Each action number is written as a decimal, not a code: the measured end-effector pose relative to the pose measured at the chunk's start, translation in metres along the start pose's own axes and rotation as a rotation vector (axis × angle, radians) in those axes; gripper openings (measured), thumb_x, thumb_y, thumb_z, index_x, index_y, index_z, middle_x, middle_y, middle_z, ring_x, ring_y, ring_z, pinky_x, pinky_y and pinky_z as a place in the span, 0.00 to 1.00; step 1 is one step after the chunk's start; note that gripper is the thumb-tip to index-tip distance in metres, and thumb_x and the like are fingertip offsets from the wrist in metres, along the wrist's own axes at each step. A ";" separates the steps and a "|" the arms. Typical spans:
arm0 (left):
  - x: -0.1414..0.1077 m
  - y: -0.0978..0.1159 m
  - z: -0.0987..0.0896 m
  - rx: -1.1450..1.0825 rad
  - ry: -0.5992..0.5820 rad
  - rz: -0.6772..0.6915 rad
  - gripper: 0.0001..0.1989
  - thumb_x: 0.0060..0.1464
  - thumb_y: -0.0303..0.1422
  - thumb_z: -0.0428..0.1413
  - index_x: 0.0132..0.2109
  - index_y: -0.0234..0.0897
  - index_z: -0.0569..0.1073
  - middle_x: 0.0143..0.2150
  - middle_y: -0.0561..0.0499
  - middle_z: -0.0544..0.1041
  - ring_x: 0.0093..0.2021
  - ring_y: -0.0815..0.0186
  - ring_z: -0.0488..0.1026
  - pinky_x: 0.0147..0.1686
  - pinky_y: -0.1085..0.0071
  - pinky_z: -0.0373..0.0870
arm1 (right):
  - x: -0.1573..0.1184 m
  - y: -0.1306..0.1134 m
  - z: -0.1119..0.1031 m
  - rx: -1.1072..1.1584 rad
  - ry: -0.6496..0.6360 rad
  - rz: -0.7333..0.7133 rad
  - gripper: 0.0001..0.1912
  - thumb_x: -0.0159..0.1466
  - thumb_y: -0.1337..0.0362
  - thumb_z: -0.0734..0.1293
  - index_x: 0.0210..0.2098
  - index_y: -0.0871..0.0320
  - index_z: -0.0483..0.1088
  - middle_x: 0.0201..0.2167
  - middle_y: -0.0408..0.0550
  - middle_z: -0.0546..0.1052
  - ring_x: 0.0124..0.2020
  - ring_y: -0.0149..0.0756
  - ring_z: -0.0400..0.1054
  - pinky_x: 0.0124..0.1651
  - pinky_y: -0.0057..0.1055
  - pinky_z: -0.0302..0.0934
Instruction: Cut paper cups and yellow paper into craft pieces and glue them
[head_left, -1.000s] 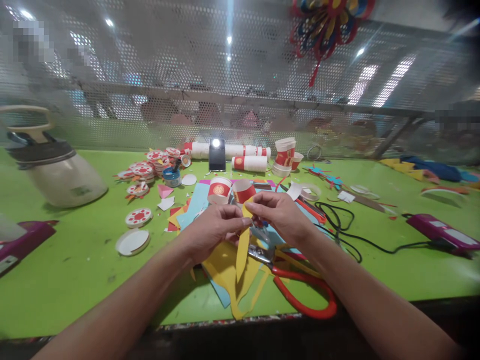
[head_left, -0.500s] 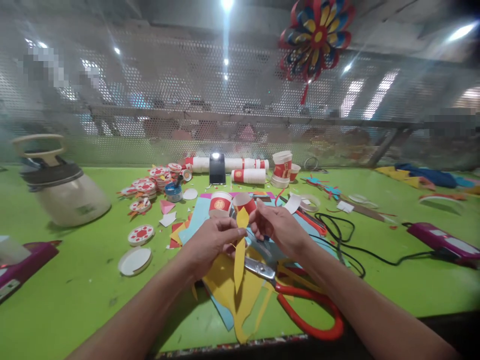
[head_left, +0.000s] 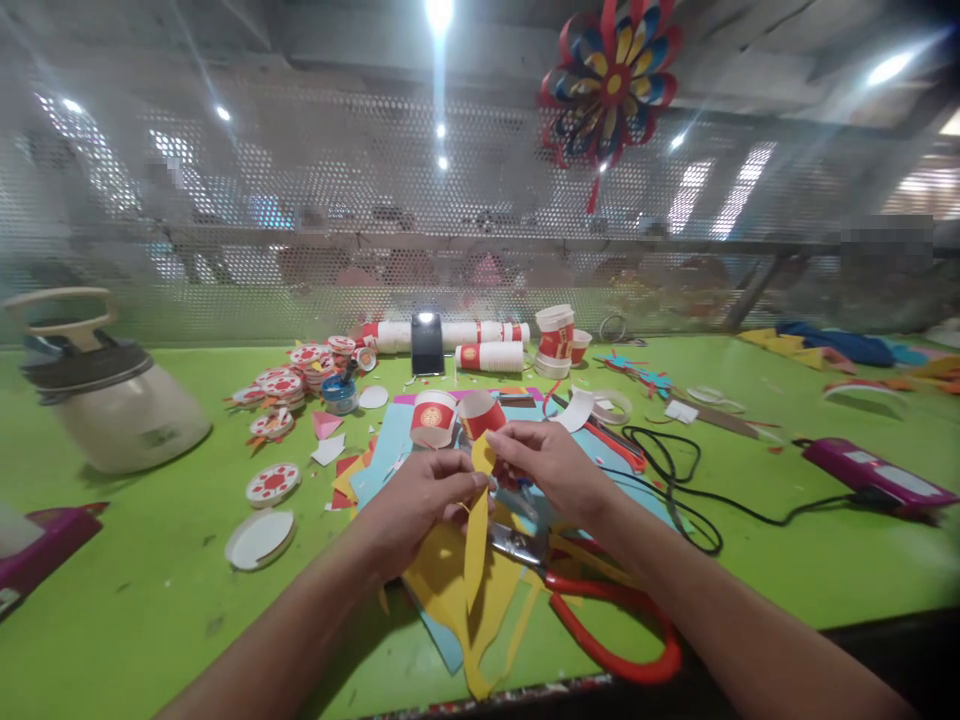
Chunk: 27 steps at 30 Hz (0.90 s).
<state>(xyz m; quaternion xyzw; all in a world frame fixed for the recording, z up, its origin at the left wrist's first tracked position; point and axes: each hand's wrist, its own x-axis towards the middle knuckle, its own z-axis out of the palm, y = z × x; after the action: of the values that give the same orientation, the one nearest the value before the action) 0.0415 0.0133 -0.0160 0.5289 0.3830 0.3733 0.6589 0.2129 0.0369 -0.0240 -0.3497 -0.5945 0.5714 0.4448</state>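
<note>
My left hand (head_left: 420, 500) pinches a narrow yellow paper strip (head_left: 475, 550) between thumb and fingers, its pointed lower end hanging down. At the strip's upper end, my right hand (head_left: 553, 468) is closed with thumb and forefinger on the tip. Below the hands lies a cut yellow paper sheet (head_left: 436, 572) on light blue paper (head_left: 382, 435). Large red-handled scissors (head_left: 664, 645) rest across the sheets, the ends of their blades hidden behind the strip and fingers. Just beyond my hands, two red and white paper cups (head_left: 433, 420) lie tipped on the papers.
At the left stand a beige-handled jug (head_left: 127, 420) and several decorated discs (head_left: 273, 484). A phone (head_left: 427, 345) leans against stacked cups (head_left: 491, 357) at the back. A black cable (head_left: 772, 517) runs right to a purple device (head_left: 874, 475). The table's front edge is close.
My right hand has moved left and in, and now grips the strip's upper tip, which was free of it before. The strip has tilted slightly. The whole view has shifted a little.
</note>
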 end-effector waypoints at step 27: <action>0.001 -0.003 0.001 -0.077 0.088 0.027 0.10 0.40 0.32 0.66 0.25 0.32 0.72 0.22 0.54 0.70 0.22 0.73 0.67 0.23 0.75 0.66 | 0.002 0.001 0.000 0.050 0.133 0.018 0.28 0.56 0.40 0.67 0.24 0.61 0.71 0.18 0.43 0.71 0.19 0.27 0.63 0.23 0.26 0.55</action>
<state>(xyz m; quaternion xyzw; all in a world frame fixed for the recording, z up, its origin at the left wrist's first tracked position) 0.0427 0.0130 -0.0190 0.4913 0.3900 0.4194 0.6562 0.2121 0.0392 -0.0247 -0.3809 -0.5458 0.5655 0.4870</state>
